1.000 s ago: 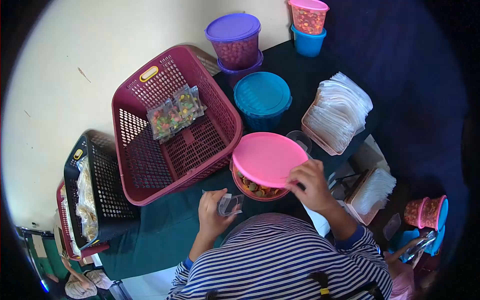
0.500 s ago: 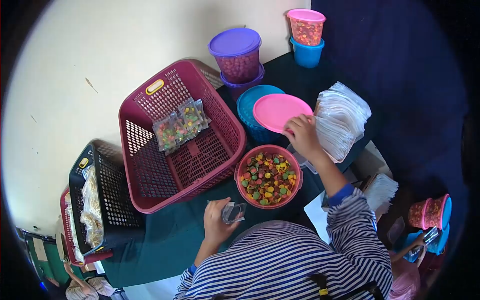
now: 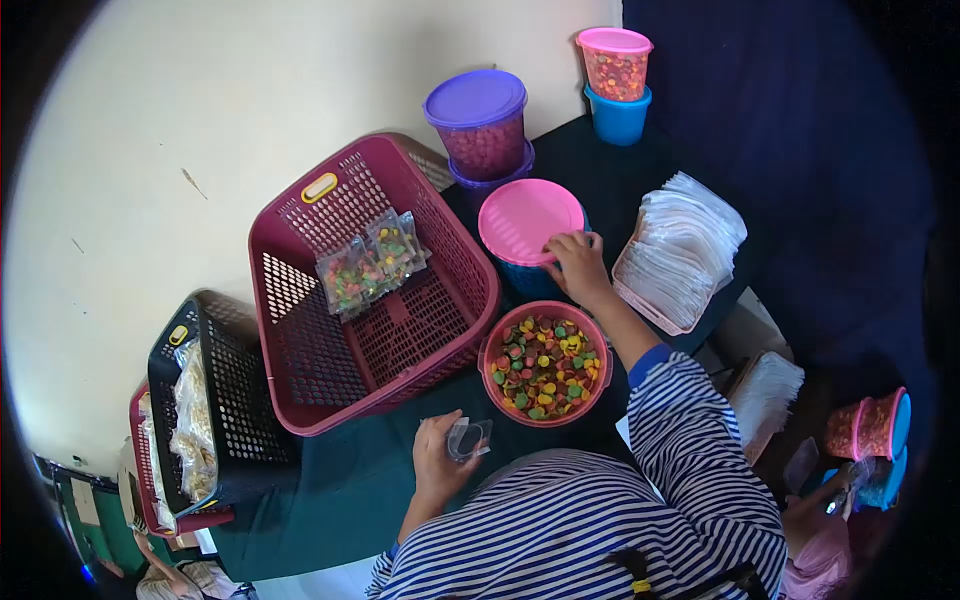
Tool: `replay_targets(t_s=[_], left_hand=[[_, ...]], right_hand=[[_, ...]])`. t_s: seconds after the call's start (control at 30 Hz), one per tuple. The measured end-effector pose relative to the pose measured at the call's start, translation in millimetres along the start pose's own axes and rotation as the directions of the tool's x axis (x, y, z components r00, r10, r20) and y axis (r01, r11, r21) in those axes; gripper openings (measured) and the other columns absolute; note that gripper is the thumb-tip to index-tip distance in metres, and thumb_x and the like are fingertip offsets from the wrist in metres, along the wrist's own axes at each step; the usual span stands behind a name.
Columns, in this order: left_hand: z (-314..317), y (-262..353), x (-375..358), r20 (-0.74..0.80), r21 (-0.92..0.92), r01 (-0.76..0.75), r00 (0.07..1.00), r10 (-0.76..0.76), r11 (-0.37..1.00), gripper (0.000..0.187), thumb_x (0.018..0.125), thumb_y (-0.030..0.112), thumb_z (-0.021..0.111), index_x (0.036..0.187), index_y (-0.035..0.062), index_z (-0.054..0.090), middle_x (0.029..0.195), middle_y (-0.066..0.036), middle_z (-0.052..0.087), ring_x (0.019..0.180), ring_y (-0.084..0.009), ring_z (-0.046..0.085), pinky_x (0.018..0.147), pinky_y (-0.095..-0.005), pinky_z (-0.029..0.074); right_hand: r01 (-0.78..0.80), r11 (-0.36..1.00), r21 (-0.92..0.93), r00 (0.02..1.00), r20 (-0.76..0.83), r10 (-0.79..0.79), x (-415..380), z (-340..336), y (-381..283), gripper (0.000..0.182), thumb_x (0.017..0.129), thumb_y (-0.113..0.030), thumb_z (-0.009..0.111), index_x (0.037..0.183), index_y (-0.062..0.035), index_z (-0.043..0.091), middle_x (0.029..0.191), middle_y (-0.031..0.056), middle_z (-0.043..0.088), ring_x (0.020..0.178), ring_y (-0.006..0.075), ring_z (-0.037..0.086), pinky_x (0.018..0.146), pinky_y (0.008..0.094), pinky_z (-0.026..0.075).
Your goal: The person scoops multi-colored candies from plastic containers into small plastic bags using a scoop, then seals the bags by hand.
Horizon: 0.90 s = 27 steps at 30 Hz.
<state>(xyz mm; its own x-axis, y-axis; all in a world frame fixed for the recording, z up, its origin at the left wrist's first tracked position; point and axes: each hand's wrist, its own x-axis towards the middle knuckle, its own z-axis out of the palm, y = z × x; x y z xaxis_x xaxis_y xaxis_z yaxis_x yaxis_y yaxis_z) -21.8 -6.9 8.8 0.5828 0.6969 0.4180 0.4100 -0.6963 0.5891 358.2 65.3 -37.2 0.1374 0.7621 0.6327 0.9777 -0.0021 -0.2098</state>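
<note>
My left hand [image 3: 442, 460] is closed on a small clear plastic bag [image 3: 469, 440] near the table's front edge. My right hand [image 3: 580, 266] has its fingers on the edge of a pink lid [image 3: 531, 221], which lies over a blue tub [image 3: 525, 278]. Just in front of that tub stands an open pink tub [image 3: 546, 364] full of small red, green, yellow and brown round pieces. To its left, a maroon basket [image 3: 385, 330] holds several filled clear packets [image 3: 372, 264].
A tray of stacked clear bags [image 3: 680, 250] stands at the right. Purple-lidded tubs [image 3: 478, 125] and a pink-lidded tub [image 3: 616, 65] are at the back. A black basket [image 3: 245, 410] with packets stands at left. Other people's arms show at both lower corners.
The pink lid has moved left with my right hand and now covers the top of the blue tub. The whole view has shifted slightly. My left hand still holds the bag.
</note>
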Motion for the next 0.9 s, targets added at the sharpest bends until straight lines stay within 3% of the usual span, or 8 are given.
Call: replay_targets(t_s=[0.2,0.37,0.43,0.5,0.57,0.73,0.77,0.9], left_hand=[[4,1,6,0.007,-0.004,0.046,0.999,-0.046,0.999,0.068,0.057,0.007,0.086,0.119,0.0055,0.056,0.097,-0.014,0.060,0.085,-0.0314,0.061,0.076,-0.0387,0.050],[14,-3,14,0.056,-0.028,0.038,0.998,-0.036,0.999,0.069,0.057,0.004,0.085,0.119,0.0045,0.056,0.096,-0.014,0.060,0.086,-0.0316,0.061,0.076,-0.0383,0.050],[19,-3,18,0.076,-0.032,0.030,0.997,-0.027,0.999,0.068,0.058,0.004,0.084,0.120,0.0042,0.056,0.097,-0.014,0.060,0.086,-0.0310,0.061,0.076,-0.0378,0.050],[22,1,19,0.058,-0.056,0.040,0.998,-0.037,0.998,0.068,0.058,0.004,0.084,0.120,0.0043,0.056,0.098,-0.014,0.060,0.087,-0.0307,0.062,0.076,-0.0378,0.050],[22,3,18,0.099,-0.046,0.075,0.993,-0.070,0.996,0.069,0.057,0.004,0.084,0.120,0.0049,0.056,0.099,-0.014,0.059,0.088,-0.0307,0.062,0.077,-0.0380,0.050],[19,4,12,0.113,-0.050,0.085,0.990,-0.079,0.995,0.070,0.057,0.003,0.083,0.121,0.0060,0.056,0.099,-0.014,0.060,0.090,-0.0313,0.061,0.080,-0.0385,0.050],[18,4,11,0.108,-0.045,0.087,0.991,-0.082,0.995,0.070,0.057,0.003,0.083,0.121,0.0060,0.056,0.099,-0.014,0.060,0.090,-0.0313,0.061,0.080,-0.0385,0.050],[16,3,8,0.090,-0.034,0.101,0.991,-0.098,0.994,0.070,0.056,0.003,0.083,0.120,0.0059,0.056,0.100,-0.014,0.060,0.091,-0.0315,0.061,0.080,-0.0385,0.050]], right_hand=[[-0.368,0.929,0.037,0.925,0.110,0.363,-82,-59,17,0.037,0.079,-0.024,0.074,0.108,-0.0056,0.059,0.110,0.0111,0.060,0.105,0.0340,0.055,0.088,0.0473,0.044],[-0.576,0.790,-0.210,0.729,0.304,0.613,-168,-87,26,0.038,0.080,-0.028,0.075,0.105,-0.0042,0.059,0.110,0.0154,0.060,0.108,0.0369,0.055,0.085,0.0478,0.047],[-0.561,0.788,-0.252,0.728,0.303,0.615,-182,-84,25,0.041,0.082,-0.034,0.073,0.106,-0.0049,0.059,0.106,0.0166,0.063,0.104,0.0374,0.058,0.082,0.0492,0.049],[-0.770,0.575,-0.277,0.391,0.507,0.768,-176,-86,13,0.045,0.084,-0.041,0.071,0.108,-0.0051,0.058,0.100,0.0173,0.066,0.095,0.0372,0.064,0.079,0.0506,0.050],[-0.784,0.567,-0.252,0.422,0.454,0.785,-200,-60,21,0.043,0.086,-0.044,0.069,0.102,-0.0043,0.060,0.091,0.0182,0.068,0.087,0.0367,0.067,0.075,0.0504,0.050],[-0.955,0.285,0.087,0.276,0.619,0.735,-214,-39,25,0.035,0.093,-0.037,0.061,0.086,-0.0025,0.062,0.075,0.0162,0.067,0.074,0.0351,0.067,0.067,0.0450,0.048],[-0.953,0.289,0.089,0.280,0.623,0.730,-212,-40,26,0.035,0.093,-0.037,0.061,0.086,-0.0025,0.062,0.075,0.0162,0.067,0.074,0.0351,0.067,0.067,0.0450,0.048],[-0.807,0.585,0.076,0.588,0.189,0.786,-187,-79,15,0.029,0.100,-0.028,0.048,0.088,-0.0034,0.057,0.070,0.0166,0.061,0.071,0.0380,0.062,0.064,0.0464,0.045]])
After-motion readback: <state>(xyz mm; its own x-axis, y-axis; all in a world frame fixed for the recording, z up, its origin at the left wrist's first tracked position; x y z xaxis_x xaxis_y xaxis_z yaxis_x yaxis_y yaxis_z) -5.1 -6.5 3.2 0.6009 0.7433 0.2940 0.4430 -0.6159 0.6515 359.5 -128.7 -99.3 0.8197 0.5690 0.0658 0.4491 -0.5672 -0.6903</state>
